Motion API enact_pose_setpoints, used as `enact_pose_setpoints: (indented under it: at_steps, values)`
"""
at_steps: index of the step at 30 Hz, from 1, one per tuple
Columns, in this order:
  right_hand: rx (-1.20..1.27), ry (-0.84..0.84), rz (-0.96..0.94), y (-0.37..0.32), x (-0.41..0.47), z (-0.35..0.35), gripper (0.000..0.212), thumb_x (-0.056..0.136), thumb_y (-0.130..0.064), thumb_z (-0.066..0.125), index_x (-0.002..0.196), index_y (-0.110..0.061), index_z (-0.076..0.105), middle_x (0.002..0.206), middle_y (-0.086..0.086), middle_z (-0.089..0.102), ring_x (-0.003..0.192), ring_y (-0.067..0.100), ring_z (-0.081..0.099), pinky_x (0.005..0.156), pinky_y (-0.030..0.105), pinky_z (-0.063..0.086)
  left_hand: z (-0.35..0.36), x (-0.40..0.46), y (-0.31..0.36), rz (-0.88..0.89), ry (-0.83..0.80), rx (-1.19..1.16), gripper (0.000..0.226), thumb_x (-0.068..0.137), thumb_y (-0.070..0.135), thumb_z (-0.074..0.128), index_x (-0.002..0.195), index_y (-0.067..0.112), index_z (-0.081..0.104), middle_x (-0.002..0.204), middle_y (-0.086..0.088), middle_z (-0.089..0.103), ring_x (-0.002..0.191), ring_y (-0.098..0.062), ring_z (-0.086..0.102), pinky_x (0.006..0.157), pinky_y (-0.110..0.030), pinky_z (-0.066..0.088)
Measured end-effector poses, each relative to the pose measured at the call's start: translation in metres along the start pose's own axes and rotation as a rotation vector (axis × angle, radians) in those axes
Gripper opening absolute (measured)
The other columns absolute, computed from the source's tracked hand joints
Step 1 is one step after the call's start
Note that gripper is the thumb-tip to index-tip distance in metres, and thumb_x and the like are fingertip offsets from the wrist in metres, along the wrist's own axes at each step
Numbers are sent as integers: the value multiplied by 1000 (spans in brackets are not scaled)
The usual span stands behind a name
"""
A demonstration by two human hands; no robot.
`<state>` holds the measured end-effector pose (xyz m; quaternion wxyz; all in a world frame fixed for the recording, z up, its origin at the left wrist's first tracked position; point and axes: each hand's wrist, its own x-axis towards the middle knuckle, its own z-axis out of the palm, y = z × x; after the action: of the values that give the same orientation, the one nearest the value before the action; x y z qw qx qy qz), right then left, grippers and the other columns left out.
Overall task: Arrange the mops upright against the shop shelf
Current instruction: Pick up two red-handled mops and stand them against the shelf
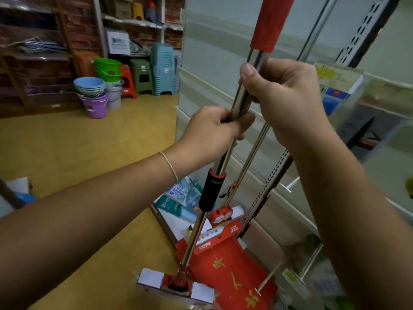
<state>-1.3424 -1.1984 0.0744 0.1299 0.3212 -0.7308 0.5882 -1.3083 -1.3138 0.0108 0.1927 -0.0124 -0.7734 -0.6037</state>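
Note:
A mop (220, 163) with a shiny steel pole, a red foam grip at the top and a black grip lower down stands nearly upright. Its white sponge head (176, 287) rests on the floor. My left hand (210, 133) grips the pole below my right hand (288, 101), which also grips it with the thumb up along the steel. A second mop (250, 159), thinner, leans behind against the shop shelf (274, 171), its red head (223, 214) near the base.
Red packaging with gold characters (230, 271) lies at the shelf's foot, beside packaged goods (178, 198). Stacked buckets (98, 95) and plastic stools (152, 72) stand at the far wall. Wire hooks (270, 278) stick out of the shelf upright.

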Motion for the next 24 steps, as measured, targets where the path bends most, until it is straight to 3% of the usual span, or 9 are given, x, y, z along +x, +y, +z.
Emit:
enact_pose_setpoints:
  at_steps: [5,14,20,24]
  values:
    - [-13,20,-10,26,31,-3,30,93,-21,65,91,9,67,73,12,56,63,14,53,60,26,49,6,38,-4,18,-34,27,22,90,36,64,83,16,69,75,-11,72,72,-24,70,81,-50,57]
    - [-62,137,-8,60,73,-24,38,90,-25,63,84,12,62,70,14,52,63,19,49,60,38,43,40,98,-12,57,-96,40,26,90,40,62,74,20,66,75,-10,72,73,-28,70,79,-51,56]
    - [-157,214,60,74,89,-32,28,94,-19,64,70,-4,61,61,5,48,55,11,46,53,27,38,53,138,-27,136,-197,47,37,89,45,61,72,13,66,69,-6,72,68,-22,70,74,-48,56]
    - [-229,264,97,79,102,-27,31,94,-21,64,78,5,62,64,7,47,58,14,45,55,30,38,53,165,-37,230,-288,22,39,87,48,58,68,14,64,65,-4,70,65,-19,68,70,-42,56]
